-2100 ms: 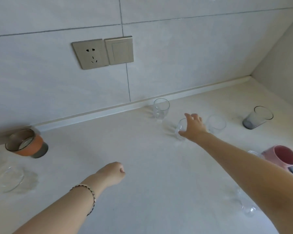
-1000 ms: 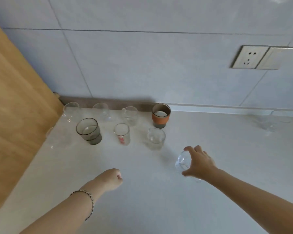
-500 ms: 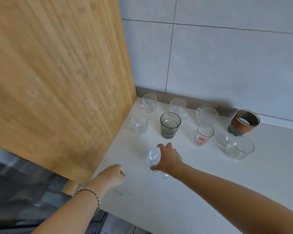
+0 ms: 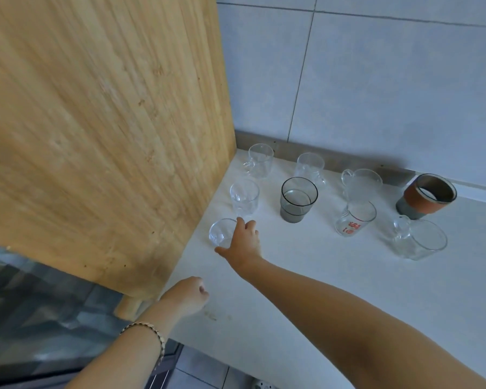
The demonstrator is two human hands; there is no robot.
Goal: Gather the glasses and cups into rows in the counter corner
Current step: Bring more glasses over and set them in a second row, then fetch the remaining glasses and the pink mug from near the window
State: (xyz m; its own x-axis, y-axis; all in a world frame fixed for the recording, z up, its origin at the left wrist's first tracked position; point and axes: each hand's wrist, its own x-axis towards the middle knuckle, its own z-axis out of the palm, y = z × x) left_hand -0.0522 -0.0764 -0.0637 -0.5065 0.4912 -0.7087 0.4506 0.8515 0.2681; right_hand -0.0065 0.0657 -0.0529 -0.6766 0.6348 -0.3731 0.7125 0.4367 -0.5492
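My right hand (image 4: 243, 244) grips a small clear glass (image 4: 220, 233) standing on the counter beside the wooden panel, in front of another clear glass (image 4: 244, 196). Behind stand a clear mug (image 4: 260, 161), a second clear glass (image 4: 309, 168) and a glass pitcher-like cup (image 4: 361, 183). A smoked grey glass (image 4: 298, 199), a glass with red print (image 4: 354, 217), a wide clear mug (image 4: 418, 238) and an orange-banded cup (image 4: 427, 196) fill the rows. My left hand (image 4: 190, 296) is a fist near the counter's front edge, holding nothing.
A tall wooden panel (image 4: 101, 130) walls off the left side of the corner. The pale counter (image 4: 334, 290) ends at a front edge near my left wrist, with floor below. Tiled wall (image 4: 376, 80) rises behind the cups.
My right hand has carried the small clear glass leftward across the counter and set it down at the front left of the group, next to the wooden panel. My left fist has stayed put.
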